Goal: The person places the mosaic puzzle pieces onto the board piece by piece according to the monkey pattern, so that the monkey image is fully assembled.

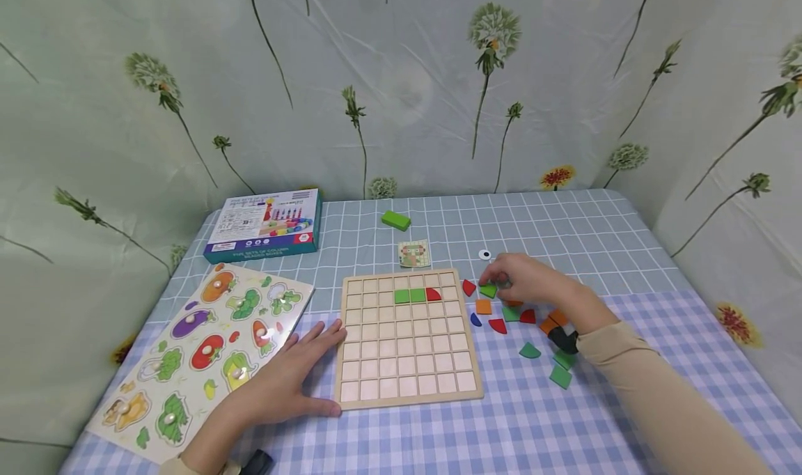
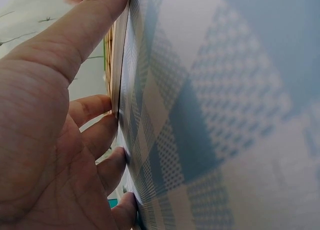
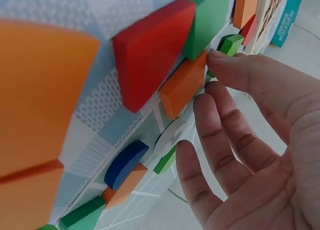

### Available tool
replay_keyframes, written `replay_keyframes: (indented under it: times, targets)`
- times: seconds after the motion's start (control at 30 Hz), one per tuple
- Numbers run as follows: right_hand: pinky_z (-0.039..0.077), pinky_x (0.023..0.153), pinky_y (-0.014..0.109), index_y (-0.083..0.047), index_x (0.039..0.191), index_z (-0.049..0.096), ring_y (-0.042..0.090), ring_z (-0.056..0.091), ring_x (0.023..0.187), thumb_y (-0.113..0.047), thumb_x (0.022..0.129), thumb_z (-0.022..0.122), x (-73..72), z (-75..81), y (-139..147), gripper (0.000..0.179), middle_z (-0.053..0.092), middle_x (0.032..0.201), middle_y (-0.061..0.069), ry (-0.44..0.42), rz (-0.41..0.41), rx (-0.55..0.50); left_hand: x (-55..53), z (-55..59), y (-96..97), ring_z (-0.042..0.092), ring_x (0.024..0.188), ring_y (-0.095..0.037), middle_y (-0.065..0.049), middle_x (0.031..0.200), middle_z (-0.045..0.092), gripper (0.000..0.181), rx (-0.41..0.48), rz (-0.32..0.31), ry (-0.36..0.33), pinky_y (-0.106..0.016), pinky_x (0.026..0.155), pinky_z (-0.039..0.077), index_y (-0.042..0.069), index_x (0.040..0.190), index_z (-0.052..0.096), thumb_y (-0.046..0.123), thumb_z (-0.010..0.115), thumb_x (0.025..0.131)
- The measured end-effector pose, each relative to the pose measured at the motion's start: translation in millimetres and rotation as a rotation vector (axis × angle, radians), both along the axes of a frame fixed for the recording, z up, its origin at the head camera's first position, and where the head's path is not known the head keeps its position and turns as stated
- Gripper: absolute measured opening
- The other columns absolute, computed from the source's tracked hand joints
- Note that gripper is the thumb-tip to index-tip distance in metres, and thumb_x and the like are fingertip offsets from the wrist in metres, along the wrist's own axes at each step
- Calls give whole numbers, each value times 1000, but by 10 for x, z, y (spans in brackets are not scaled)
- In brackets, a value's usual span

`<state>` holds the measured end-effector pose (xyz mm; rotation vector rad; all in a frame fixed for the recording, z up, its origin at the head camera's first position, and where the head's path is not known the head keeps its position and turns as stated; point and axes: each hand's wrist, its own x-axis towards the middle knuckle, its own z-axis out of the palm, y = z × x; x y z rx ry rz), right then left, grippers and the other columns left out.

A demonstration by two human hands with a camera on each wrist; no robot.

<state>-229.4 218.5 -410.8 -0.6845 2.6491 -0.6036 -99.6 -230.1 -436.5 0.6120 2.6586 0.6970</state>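
A wooden grid board (image 1: 370,403) lies mid-table, with two green squares (image 1: 410,296) and a red quarter-circle (image 1: 433,294) in one of its upper rows. My left hand (image 1: 291,377) is spread beside it, thumb and fingertips touching its left edge. To the right of the board, my right hand (image 1: 525,278) pinches a light green piece (image 1: 488,291) between thumb and fingers, close to the tabletop. The thumb hides part of that green piece (image 3: 231,44) in the right wrist view. Orange (image 1: 484,306), red (image 1: 498,326) and dark green pieces (image 1: 530,350) lie around this hand.
A vegetable peg puzzle (image 1: 207,349) lies at the left, below a boxed toy set (image 1: 263,224). Behind the board are a small pattern card (image 1: 414,253) and a green block (image 1: 396,219). A white disc with a dark centre (image 1: 484,255) sits beyond the right hand.
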Motion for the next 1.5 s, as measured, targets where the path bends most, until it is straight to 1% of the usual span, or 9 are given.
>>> replay_keyframes:
  times: [0.17,0.37,0.47,0.63,0.73,0.83,1.07,1.3,1.5]
  targets:
    - [61,93,41,-9,116,79,20,61,95,-3,94,76,0,2,-21,23,69,106,4,9,-13,25,1,1,4,20,167,-40,3,179,28,116,-2,1,-5,-77,129,11,24,168,39,72,87,74]
    - [63,95,41,-8,115,77,20,63,97,-13,94,81,-5,-4,-59,22,70,113,6,29,-34,72,-3,6,8,20,167,-40,4,179,28,115,-3,0,-4,-77,129,11,24,168,39,72,86,74]
    - [62,89,36,-10,113,76,20,62,94,-17,92,83,-12,4,-77,22,70,111,5,22,-60,95,-6,11,7,20,167,-40,3,179,28,116,-3,-1,-5,-77,129,11,24,168,38,72,86,74]
    - [61,83,35,-9,107,74,18,64,89,-16,89,82,-50,30,-116,22,73,102,4,39,-79,29,-16,14,-3,21,167,-40,3,179,28,116,-16,-5,5,-77,129,11,24,168,38,73,86,74]
    - [61,86,36,-9,104,74,17,64,89,-16,88,82,-71,62,-204,20,75,99,3,101,-36,-27,-26,12,-7,21,167,-40,3,179,28,116,-16,-7,7,-78,128,12,24,168,38,72,86,74]
    - [62,85,36,-9,104,75,16,66,89,-17,88,81,-75,112,-366,19,75,98,2,123,15,-74,-29,3,-8,21,167,-40,4,179,28,115,-13,-7,0,-78,128,11,25,168,38,72,86,75]
    - [61,87,33,-10,110,77,15,68,94,-17,91,78,-99,157,-839,20,77,106,1,96,134,-129,-19,-22,-18,20,168,-39,5,179,27,115,-10,-1,-5,-77,129,10,26,169,37,73,86,75]
    - [57,80,24,-7,106,78,9,64,85,-16,92,80,-167,123,-1231,16,76,97,2,167,286,-114,-22,-34,-21,20,168,-38,6,180,26,115,-4,-10,2,-77,129,11,27,169,37,73,85,76]
    - [54,76,22,-6,104,79,7,60,80,-17,94,78,-201,90,-1460,14,74,92,1,185,340,-89,-22,-10,-8,19,168,-38,6,180,26,115,-12,-1,-10,-77,130,10,26,169,37,72,86,75]
